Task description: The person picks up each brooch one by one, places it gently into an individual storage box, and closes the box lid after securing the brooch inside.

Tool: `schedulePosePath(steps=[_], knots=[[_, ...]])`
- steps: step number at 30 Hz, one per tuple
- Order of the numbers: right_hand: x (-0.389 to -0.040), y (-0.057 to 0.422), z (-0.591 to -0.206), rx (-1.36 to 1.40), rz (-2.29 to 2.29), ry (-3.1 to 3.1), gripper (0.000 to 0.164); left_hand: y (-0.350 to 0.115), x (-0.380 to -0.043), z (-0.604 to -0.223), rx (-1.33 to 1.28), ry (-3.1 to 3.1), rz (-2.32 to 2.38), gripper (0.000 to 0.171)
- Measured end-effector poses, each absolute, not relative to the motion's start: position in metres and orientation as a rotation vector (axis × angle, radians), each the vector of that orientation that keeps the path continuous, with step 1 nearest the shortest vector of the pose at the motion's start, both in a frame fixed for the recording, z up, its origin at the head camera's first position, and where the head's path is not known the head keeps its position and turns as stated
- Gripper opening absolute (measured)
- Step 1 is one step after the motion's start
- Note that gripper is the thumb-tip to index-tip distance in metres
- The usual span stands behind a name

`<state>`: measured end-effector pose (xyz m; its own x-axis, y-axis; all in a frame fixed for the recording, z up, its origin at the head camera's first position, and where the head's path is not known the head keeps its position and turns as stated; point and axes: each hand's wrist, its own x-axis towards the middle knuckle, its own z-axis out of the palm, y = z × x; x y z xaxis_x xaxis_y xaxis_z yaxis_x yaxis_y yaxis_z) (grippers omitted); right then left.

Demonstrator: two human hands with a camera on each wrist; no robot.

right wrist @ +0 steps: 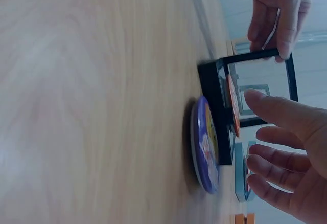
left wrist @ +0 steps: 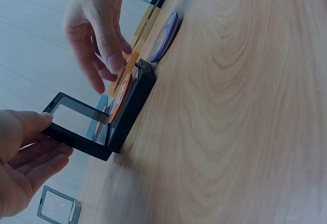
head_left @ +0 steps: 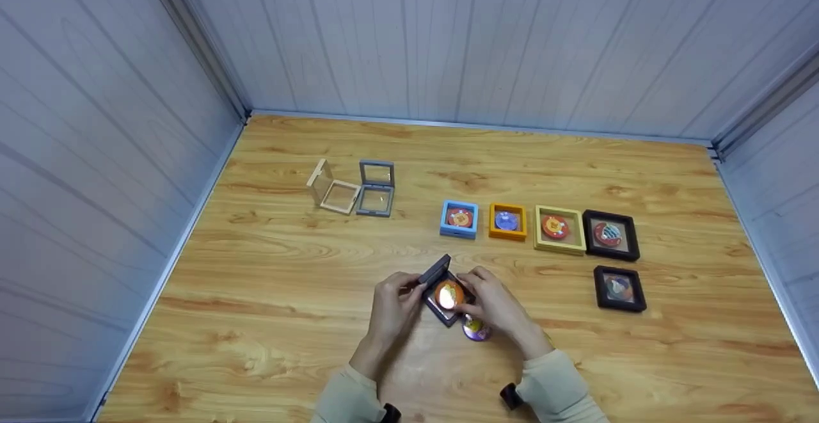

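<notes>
A small black display case (head_left: pixel 441 311) with a hinged lid stands raised on the wooden table. My left hand (head_left: pixel 391 301) pinches the lid's edge between thumb and fingers, as the left wrist view (left wrist: pixel 30 157) also shows. An orange round badge (head_left: pixel 450 295) lies in the case's base, slightly tilted in the left wrist view. My right hand (head_left: pixel 499 304) hovers over the badge with thumb and fingers spread; in the right wrist view the fingers (right wrist: pixel 278 168) appear apart from it. A purple round badge (right wrist: pixel 207 144) lies on the table beside the case, near my right hand.
Behind stand a blue case (head_left: pixel 459 219), an orange case (head_left: pixel 508 221) and a yellow case (head_left: pixel 560 230), each with a badge. Two black cases (head_left: pixel 612 235) lie to the right. At back left, a beige case (head_left: pixel 340 196) and a grey case (head_left: pixel 375 200) stand unfolded.
</notes>
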<state>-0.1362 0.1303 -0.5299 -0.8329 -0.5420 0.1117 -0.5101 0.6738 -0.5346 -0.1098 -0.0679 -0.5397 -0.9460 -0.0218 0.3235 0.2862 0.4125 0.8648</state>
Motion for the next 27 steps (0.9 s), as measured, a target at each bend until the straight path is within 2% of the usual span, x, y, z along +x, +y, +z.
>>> schedulePosePath(steps=[14,27], knots=[[-0.135,0.144,-0.535,-0.811,-0.849,2.794,0.039,-0.068,-0.110,-0.539,-0.204,-2.416,-1.543,0.011],[-0.137,0.144,-0.543,-0.888,-0.859,2.801,0.028,-0.067,-0.109,-0.538,-0.218,-2.422,-1.548,0.011]])
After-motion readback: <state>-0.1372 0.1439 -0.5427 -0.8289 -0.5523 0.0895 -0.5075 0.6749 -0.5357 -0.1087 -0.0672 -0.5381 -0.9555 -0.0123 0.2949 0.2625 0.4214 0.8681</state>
